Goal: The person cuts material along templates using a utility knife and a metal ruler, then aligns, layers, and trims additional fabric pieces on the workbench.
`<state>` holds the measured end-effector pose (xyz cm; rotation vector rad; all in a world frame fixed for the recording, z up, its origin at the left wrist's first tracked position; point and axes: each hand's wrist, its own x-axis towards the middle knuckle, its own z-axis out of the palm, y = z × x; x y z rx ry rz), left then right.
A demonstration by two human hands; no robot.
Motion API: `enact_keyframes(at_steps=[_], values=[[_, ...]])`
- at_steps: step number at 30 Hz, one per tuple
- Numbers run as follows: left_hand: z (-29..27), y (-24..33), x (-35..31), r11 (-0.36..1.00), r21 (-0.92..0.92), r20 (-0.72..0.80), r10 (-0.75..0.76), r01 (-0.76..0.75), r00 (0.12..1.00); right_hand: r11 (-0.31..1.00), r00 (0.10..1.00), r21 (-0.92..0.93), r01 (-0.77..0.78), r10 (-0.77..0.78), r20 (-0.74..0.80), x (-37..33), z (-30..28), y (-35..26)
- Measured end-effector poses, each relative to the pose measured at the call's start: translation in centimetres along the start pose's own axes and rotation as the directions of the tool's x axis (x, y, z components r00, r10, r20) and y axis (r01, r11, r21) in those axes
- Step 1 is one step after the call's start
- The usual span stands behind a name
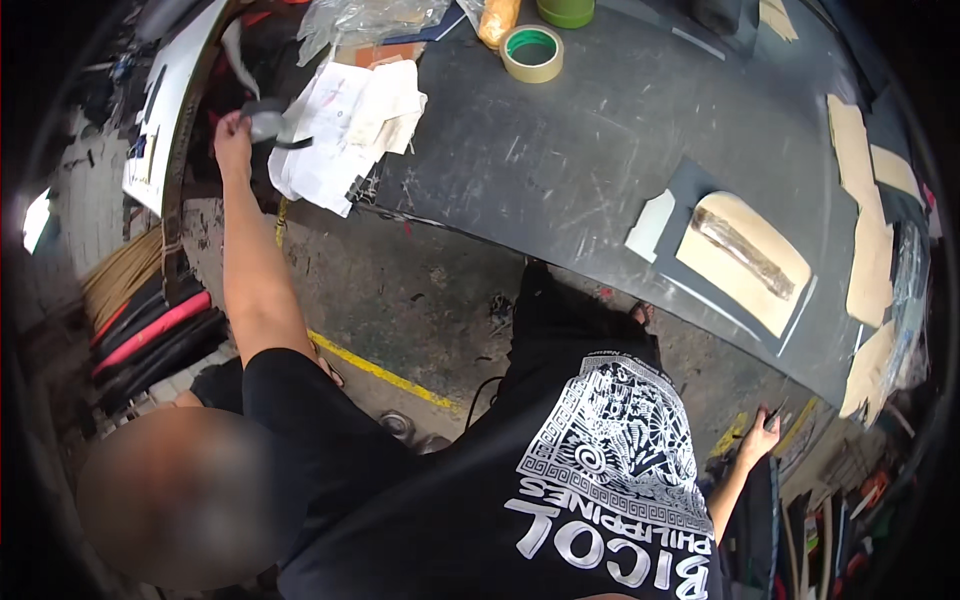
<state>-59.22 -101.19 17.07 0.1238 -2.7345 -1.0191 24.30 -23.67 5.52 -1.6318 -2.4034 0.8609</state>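
Note:
My left hand [233, 145] is stretched far out to the upper left, past the table's left end, its fingers closed. Beside the fingertips is a rounded grey-white object [265, 124], too blurred to name, with a pale strip [237, 58] above it. Sheets of white paper [335, 125] lie just right of it on the table corner. Down by my right side, beyond the table's near edge, my right hand [762, 440] is closed around a slim dark tool [773, 419] with a thin tip; its exact kind does not show.
On the dark table [560, 150] are a tape roll [532, 54], a green container [566, 10] and a tan curved-top piece with a brown strip [745, 262]. Tan offcuts [862, 220] line the right edge. Another person [185, 500] is at lower left, near rolled material [155, 330].

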Motion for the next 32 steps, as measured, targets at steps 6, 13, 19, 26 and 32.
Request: enact_keyframes(at_steps=[6,13,19,26,32], values=[[2.4,0.8,-2.6,0.91,0.411,0.363,-0.115,-0.048,0.924,0.97,0.972,0.09,-0.228,0.232,-0.045,4.7,3.4,-9.1],[24.3,28.9,-19.8,0.863,-0.119,0.391,0.496,-0.491,0.776,0.883,0.884,-0.127,-0.452,0.425,-0.197,8.0,3.4,-4.9],[37.5,46.0,-43.9,0.769,-0.49,0.716,0.624,-0.411,0.314,0.878,0.884,-0.123,-0.463,0.467,0.004,7.8,4.9,-11.8],[53.3,53.9,-59.4,0.553,-0.49,0.721,0.691,-0.674,0.043,0.932,0.866,0.1,-0.349,0.28,0.413,9.9,3.2,-5.1],[58.8,53.4,-57.3,0.513,-0.396,0.775,0.632,-0.762,0.022,0.773,0.825,0.44,-0.456,0.183,0.535,12.6,6.1,-4.3]])
